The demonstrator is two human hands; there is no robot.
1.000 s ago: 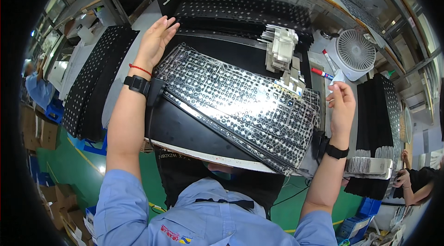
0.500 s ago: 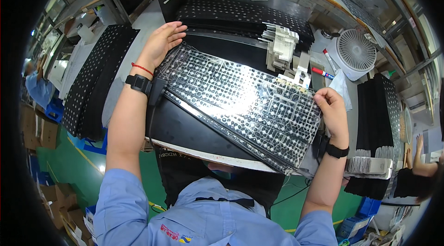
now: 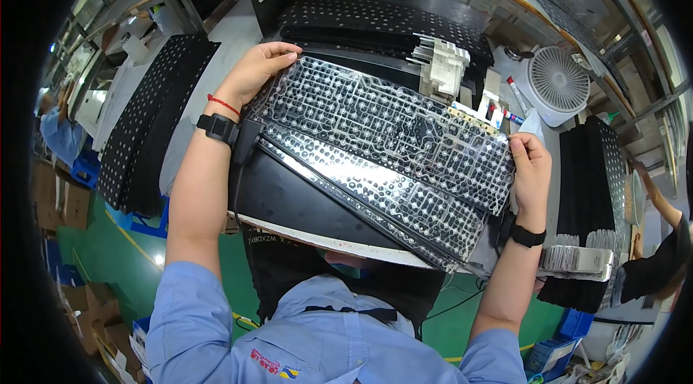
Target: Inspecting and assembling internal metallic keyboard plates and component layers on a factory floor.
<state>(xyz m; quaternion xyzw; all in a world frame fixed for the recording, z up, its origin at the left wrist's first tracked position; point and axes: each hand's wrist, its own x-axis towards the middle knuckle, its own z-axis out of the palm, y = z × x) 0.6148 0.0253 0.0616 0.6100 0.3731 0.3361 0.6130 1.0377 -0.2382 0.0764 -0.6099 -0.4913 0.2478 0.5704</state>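
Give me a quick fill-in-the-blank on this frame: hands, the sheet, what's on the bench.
1. Both hands hold a clear dotted membrane sheet; the left hand grips its ____ end.
2. The left wrist wears a black watch and a thin ____ string band.
3. Beyond the right hand, at the bench's far right, stands a small white ____.
4. Left of the bench lies a stack of ____ perforated trays.

Missing words: left; red; fan; black

Left hand [image 3: 254, 70] and right hand [image 3: 530, 167] spread wide, fingers curled.
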